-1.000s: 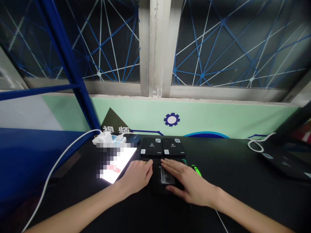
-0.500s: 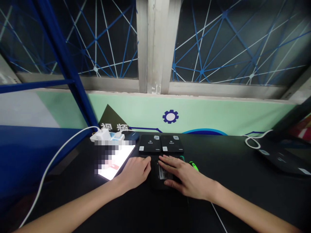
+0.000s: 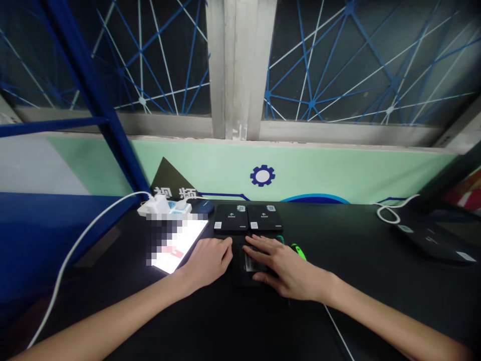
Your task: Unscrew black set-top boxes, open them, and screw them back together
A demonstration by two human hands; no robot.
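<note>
A flat black box-shaped device (image 3: 240, 278) lies on the black table, with a greyish label (image 3: 249, 263) on its upper face. My right hand (image 3: 280, 263) rests over it, fingers stretched and apart, covering its right part. At the device's left edge is my left hand (image 3: 210, 258), fingers curled into a loose fist. The inside of that fist is hidden. Just beyond my hands, two similar black devices (image 3: 230, 219) sit side by side with small white stickers. Right of my right hand lies a bright green and black object (image 3: 299, 250), partly hidden.
A tablet-like lit screen (image 3: 184, 245), partly pixelated, lies left of my left hand. Behind it stands a white power strip (image 3: 146, 209) with plugs and a white cable (image 3: 62, 271). Another black device (image 3: 432, 243) and a looped white cable (image 3: 389, 215) are at right.
The whole view has shifted slightly, so things sit a little higher in the picture. Both hands keep nearly the same pose and place on and beside the device.
</note>
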